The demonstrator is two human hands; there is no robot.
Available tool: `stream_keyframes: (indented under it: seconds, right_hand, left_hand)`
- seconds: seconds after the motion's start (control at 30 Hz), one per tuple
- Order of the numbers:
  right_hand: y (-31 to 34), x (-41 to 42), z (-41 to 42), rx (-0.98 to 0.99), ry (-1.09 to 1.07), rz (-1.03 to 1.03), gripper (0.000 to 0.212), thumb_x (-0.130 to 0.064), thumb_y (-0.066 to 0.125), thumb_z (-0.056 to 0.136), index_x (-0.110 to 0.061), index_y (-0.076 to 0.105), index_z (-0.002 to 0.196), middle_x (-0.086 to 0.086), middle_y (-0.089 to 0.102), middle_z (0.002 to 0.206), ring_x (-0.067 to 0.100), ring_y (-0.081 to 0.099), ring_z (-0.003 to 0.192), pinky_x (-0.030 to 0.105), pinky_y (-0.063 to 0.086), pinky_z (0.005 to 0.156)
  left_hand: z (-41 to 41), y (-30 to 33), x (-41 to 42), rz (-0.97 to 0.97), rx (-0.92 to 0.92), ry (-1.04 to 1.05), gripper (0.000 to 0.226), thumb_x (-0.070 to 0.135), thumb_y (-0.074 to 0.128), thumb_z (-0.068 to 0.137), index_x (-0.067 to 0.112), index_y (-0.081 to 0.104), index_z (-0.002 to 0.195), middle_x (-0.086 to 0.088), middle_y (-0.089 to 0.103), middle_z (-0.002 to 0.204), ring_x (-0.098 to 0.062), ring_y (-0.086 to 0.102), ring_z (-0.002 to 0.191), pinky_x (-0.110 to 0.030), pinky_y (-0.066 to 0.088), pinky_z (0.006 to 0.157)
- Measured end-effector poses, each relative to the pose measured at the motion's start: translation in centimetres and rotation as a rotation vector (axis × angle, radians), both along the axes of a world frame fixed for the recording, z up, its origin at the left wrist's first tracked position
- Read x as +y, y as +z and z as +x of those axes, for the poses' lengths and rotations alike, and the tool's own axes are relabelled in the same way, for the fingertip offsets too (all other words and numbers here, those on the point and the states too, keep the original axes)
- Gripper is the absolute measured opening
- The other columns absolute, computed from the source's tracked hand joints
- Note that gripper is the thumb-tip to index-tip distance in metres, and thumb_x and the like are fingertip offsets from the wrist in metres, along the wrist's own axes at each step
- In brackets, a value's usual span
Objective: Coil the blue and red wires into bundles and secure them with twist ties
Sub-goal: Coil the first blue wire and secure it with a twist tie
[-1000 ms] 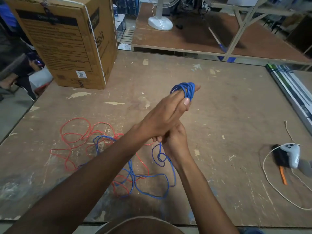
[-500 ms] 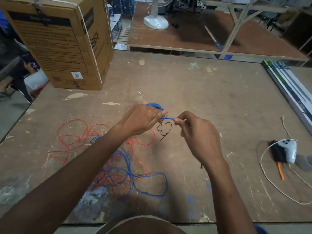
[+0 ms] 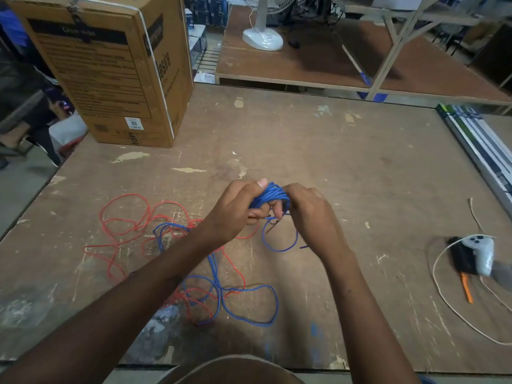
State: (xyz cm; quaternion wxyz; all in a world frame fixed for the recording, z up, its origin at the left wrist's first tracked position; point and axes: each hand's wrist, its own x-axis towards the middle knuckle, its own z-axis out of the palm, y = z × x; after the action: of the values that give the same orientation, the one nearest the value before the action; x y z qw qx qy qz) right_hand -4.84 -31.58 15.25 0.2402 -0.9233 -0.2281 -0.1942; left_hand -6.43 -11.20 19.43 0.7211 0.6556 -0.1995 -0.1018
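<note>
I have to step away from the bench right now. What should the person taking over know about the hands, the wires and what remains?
Left hand grips the coiled blue wire bundle; right hand holds its other side, fingers near a thin dark twist tie below it.
Loose blue wire trails on the worn wooden table, tangled with the uncoiled red wire.
Done: part of the blue wire coiled.
Left: finish the blue coil and tie it; coil and tie the red wire.

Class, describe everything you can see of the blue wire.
The blue wire is thin, glossy and plastic-coated. Part is coiled into a tight bundle gripped between the left hand and right hand above the table. A loop hangs below; the rest lies slack on the table, tangled with the red wire.
</note>
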Motion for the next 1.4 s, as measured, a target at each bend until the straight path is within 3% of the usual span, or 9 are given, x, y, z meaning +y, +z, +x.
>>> stream_keyframes:
  seconds: [0.13,0.37,0.5,0.63,0.8,0.93,1.13,1.23,1.4]
  right_hand:
    - [-1.8,3.0,-1.3,0.031,-0.01,-0.077,0.025,-0.018,0.047,0.101,-0.016,0.071,0.107,0.003,0.074,0.099,0.031,0.064,0.089,0.04,0.048,0.086]
    - [-1.8,5.7,-5.1,0.473,0.11,0.542,0.033,-0.029,0.044,0.118,-0.029,0.068,0.095,-0.003,0.07,0.101,0.019,0.067,0.104,0.04,0.051,0.098]
    - [-1.4,6.2,-6.6,0.734,0.157,0.66,0.036,-0.032,0.046,0.116,-0.027,0.07,0.09,0.002,0.08,0.11,0.02,0.074,0.111,0.039,0.055,0.104]
    - [0.4,5.7,-7.6,0.805,0.113,0.717,0.036,-0.036,0.046,0.116,-0.02,0.068,0.093,0.007,0.082,0.088,0.029,0.078,0.093,0.037,0.058,0.094]
    - [1.4,2.2,-7.2,0.818,0.031,0.477,0.037,-0.041,0.048,0.115,-0.018,0.065,0.092,0.003,0.081,0.085,0.018,0.077,0.082,0.042,0.056,0.087]
    - [3.8,-0.1,-6.9,0.874,0.007,0.223,0.038,-0.04,0.049,0.114,-0.018,0.067,0.088,0.0,0.078,0.079,0.009,0.074,0.074,0.018,0.049,0.072]
    - [4.7,-0.8,-6.3,0.618,-0.01,0.284,0.051,-0.06,0.045,0.102,-0.019,0.052,0.073,0.003,0.052,0.071,0.023,0.05,0.071,0.046,0.048,0.075]
    - [3.9,-1.1,-5.5,0.609,0.132,0.508,0.049,-0.062,0.042,0.1,-0.023,0.049,0.072,-0.01,0.045,0.071,0.015,0.042,0.071,0.04,0.038,0.074]
    - [1.4,-0.9,-4.0,0.788,0.304,0.946,0.057,-0.06,0.06,0.09,-0.003,0.062,0.084,-0.001,0.049,0.069,0.02,0.046,0.07,0.033,0.051,0.081]
  left_hand:
    - [0.4,0.5,-0.9,-0.135,0.05,-0.028,0.072,0.043,0.039,0.096,-0.027,0.058,0.094,0.014,0.036,0.051,-0.002,0.024,0.044,-0.031,0.013,0.057]
    - [0.9,2.2,-1.8,-0.171,-0.061,0.078,0.053,0.031,0.028,0.107,0.005,0.075,0.108,0.005,0.038,0.065,-0.013,0.026,0.049,-0.035,0.019,0.047]
    - [1.9,2.2,-1.6,0.152,-0.391,0.262,0.043,0.022,0.029,0.115,0.008,0.063,0.135,0.004,0.05,0.085,-0.016,0.045,0.067,-0.031,0.038,0.065]
    - [3.7,-0.5,-0.9,0.806,-0.714,0.273,0.05,0.036,0.025,0.114,0.006,0.059,0.134,-0.002,0.066,0.127,-0.022,0.064,0.111,-0.04,0.05,0.096]
    - [2.9,-3.2,0.0,1.008,-0.856,0.223,0.044,0.037,0.029,0.114,0.011,0.059,0.094,-0.004,0.059,0.085,-0.03,0.057,0.076,-0.046,0.048,0.072]
    - [1.4,-4.7,1.1,1.06,-0.916,0.18,0.054,0.044,0.025,0.113,0.017,0.063,0.085,0.0,0.061,0.074,-0.027,0.06,0.068,-0.039,0.04,0.063]
    - [0.1,-4.2,1.9,0.931,-0.699,0.002,0.07,0.051,0.022,0.111,0.019,0.068,0.071,0.004,0.049,0.053,-0.021,0.057,0.055,-0.037,0.042,0.062]
    - [-1.0,-2.8,2.0,0.724,-0.472,-0.126,0.066,0.049,0.032,0.113,0.022,0.07,0.066,-0.003,0.062,0.057,-0.015,0.061,0.053,-0.033,0.05,0.064]
    - [-2.0,-1.6,1.6,0.436,-0.201,-0.185,0.06,0.039,0.043,0.112,0.019,0.068,0.062,-0.02,0.058,0.059,-0.018,0.046,0.05,-0.033,0.038,0.055]
